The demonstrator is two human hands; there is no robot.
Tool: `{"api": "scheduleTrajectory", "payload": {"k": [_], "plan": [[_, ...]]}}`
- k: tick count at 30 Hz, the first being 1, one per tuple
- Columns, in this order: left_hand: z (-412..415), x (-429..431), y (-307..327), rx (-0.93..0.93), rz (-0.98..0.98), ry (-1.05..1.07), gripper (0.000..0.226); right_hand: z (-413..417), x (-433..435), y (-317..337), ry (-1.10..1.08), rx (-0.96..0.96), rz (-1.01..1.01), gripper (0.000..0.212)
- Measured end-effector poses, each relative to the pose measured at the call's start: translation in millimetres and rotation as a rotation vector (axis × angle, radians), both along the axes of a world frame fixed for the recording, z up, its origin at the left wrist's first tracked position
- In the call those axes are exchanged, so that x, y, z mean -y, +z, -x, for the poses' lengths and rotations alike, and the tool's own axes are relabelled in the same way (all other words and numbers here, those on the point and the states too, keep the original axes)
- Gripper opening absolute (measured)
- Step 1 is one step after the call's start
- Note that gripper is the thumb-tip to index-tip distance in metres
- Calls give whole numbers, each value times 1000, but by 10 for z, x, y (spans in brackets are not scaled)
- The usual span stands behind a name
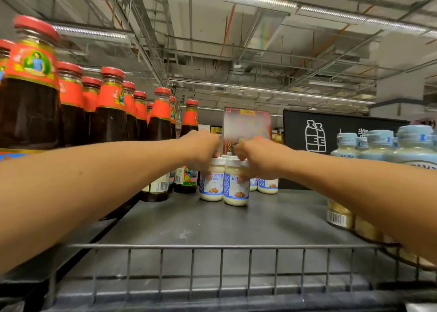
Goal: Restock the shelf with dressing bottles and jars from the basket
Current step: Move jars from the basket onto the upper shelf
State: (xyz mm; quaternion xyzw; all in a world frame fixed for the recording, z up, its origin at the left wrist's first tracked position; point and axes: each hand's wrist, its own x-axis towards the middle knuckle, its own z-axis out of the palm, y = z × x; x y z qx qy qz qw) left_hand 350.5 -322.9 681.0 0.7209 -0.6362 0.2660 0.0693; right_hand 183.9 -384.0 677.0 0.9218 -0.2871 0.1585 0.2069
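Two small white dressing jars with blue-and-white labels stand side by side on the dark shelf (212, 224). My left hand (201, 149) grips the left jar (211, 186) from above, fingers curled round its white lid. My right hand (256, 158) grips the right jar (236, 191) the same way, fingers over its lid and upper label. Both jars touch the shelf surface. Two more jars of the same kind (267, 185) stand just behind, partly hidden by my right hand. The basket is out of view.
Dark sauce bottles with red caps (111, 113) fill the shelf's left side. Pale bottles with light-blue caps (378, 146) stand at the right. A wire guard rail (222, 246) runs along the shelf's front edge. A black sign (331, 132) and a red card (247, 122) stand behind.
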Motion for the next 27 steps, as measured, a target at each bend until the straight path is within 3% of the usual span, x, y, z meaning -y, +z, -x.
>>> {"api": "scheduleTrajectory", "payload": {"k": [9, 14, 19, 24, 27], "plan": [[-178, 401, 7, 308, 12, 74, 51, -364, 299, 48, -46, -96, 36, 50], [-274, 517, -14, 417, 49, 84, 29, -511, 485, 42, -41, -116, 74, 56], [-356, 561, -15, 506, 45, 103, 30, -612, 620, 11, -44, -91, 84, 52], [-324, 538, -15, 574, 40, 95, 15, -634, 672, -7, -31, -84, 73, 49], [-275, 526, 2, 614, 4, 102, 22, -605, 671, -20, -26, -75, 72, 49]]}}
